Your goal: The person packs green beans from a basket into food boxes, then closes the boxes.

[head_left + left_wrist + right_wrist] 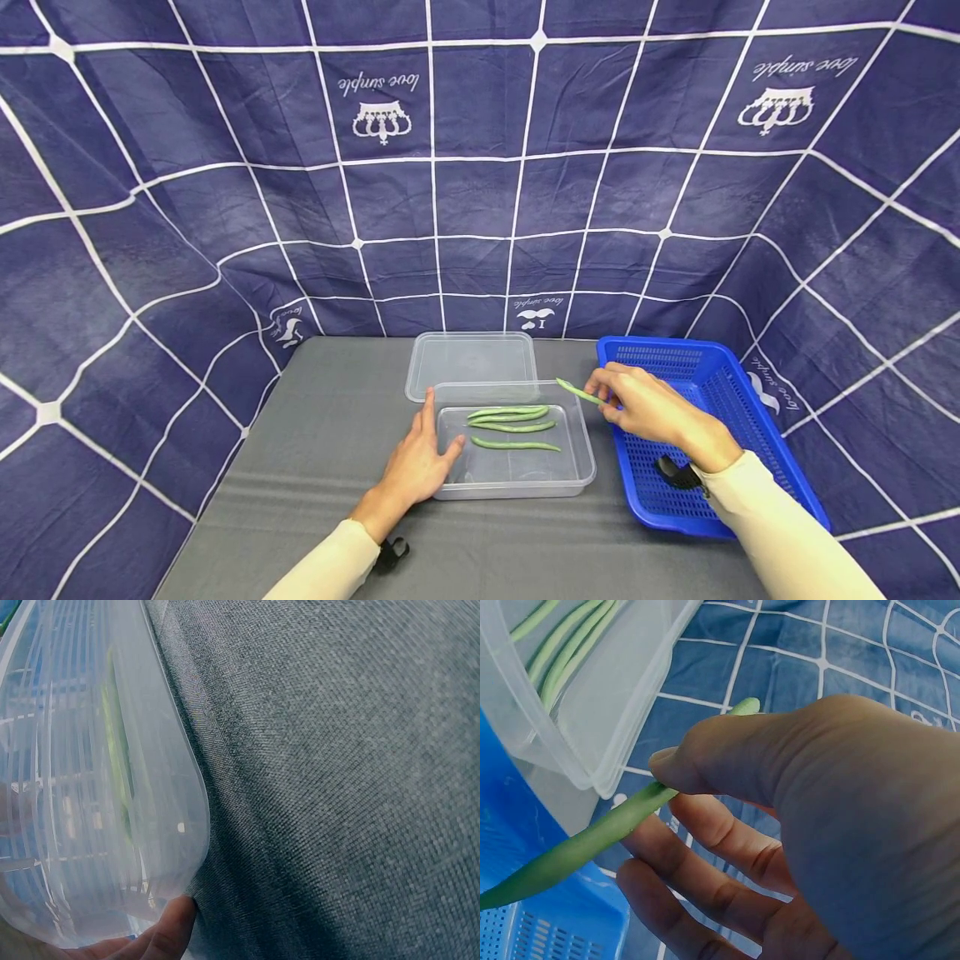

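Observation:
My right hand (637, 404) pinches a green bean (577, 851) between thumb and fingers, above the gap beside the blue basket. In the head view the held bean slants towards the right wall of a clear plastic container (517, 490). Inside that container several green beans (516, 445) lie roughly side by side. At its left side is my left hand (416, 462), fingers extended along the wall and thumb at the rim. The left wrist view shows fingertips (176, 922) right at the container's lower corner.
The blue perforated basket (652, 520) stands to the right, beneath my right forearm. A clear flat lid (472, 358) lies behind the container on the grey tabletop (315, 467). A blue gridded cloth (480, 200) walls off the back and sides.

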Motion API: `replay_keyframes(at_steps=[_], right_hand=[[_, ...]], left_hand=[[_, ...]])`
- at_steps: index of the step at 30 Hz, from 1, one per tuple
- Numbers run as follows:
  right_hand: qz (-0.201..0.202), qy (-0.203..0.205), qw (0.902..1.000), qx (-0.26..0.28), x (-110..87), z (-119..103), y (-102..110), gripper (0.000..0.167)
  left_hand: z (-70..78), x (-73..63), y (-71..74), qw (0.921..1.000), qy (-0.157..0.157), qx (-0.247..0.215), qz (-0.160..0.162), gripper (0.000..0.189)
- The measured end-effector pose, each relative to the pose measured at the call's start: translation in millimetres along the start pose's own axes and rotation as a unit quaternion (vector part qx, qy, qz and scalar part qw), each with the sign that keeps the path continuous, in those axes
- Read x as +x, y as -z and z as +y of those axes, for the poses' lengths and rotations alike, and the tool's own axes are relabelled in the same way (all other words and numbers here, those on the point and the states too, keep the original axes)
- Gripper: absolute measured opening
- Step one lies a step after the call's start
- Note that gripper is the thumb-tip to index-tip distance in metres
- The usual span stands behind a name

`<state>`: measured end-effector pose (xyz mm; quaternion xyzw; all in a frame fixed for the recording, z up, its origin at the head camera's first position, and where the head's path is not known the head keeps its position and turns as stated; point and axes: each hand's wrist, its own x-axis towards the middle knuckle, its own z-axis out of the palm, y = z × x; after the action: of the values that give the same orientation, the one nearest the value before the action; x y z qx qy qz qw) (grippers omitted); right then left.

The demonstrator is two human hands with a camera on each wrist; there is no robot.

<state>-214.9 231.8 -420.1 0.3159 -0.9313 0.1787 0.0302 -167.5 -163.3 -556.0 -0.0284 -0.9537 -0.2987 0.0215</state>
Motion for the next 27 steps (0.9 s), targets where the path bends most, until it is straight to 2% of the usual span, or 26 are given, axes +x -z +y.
replay_keyframes(at_steps=[19, 27], right_hand=[[-0.012, 0.022, 0.9997, -0.002, 21.2, -11.7, -12.7, 0.029], [-0.025, 0.018, 0.9995, -0.008, 28.0, -16.6, -20.7, 0.029]], left_hand=[[0.2, -0.7, 0.0, 1.0, 0.004, -0.001, -0.003, 0.108], [0.4, 0.5, 0.3, 1.0, 0.003, -0.003, -0.002, 0.107]])
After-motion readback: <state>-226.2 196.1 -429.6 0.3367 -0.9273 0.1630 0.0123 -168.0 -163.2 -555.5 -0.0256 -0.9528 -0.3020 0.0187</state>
